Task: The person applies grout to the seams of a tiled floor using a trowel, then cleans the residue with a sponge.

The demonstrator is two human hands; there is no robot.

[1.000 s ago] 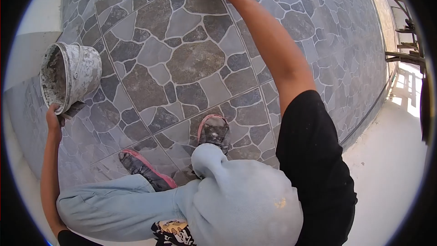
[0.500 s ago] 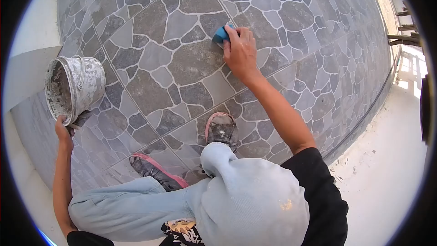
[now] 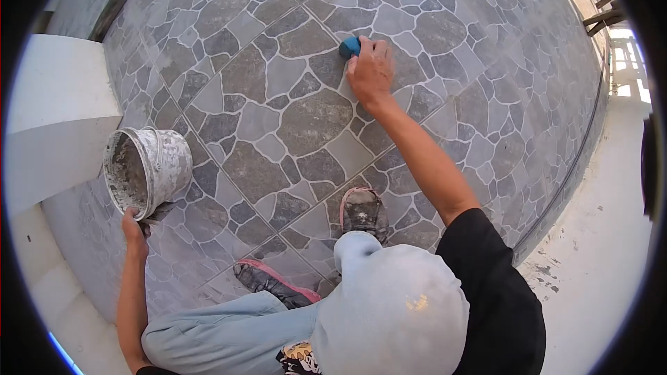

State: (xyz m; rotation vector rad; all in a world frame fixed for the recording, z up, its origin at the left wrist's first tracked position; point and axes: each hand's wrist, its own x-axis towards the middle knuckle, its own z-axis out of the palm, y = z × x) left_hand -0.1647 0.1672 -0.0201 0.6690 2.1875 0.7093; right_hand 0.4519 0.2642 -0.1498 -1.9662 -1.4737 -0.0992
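In the head view, my right hand [image 3: 371, 73] is closed round a blue sponge [image 3: 349, 47], pressed against the stone-patterned floor tiles [image 3: 316, 118]. My left hand [image 3: 135, 229] grips the lower rim of a tilted, grout-stained white bucket [image 3: 170, 161]. A putty knife [image 3: 162, 211] with a dark flat blade sticks out from the same hand, beside the bucket; its handle is mostly hidden. Greyish residue coats the inside of the bucket.
My dusty shoes [image 3: 363, 212] with pink edging stand on the tiles, close to my knees. A white block-like ledge [image 3: 66, 125] rises at the left, next to the bucket. A pale wall [image 3: 577, 229] runs along the right, and wooden pieces [image 3: 603, 19] lie at the upper right.
The view has shifted, so the bucket and shoes appear further right and lower. My right hand with the sponge has moved slightly away over the tiles. The left hand keeps its grip.
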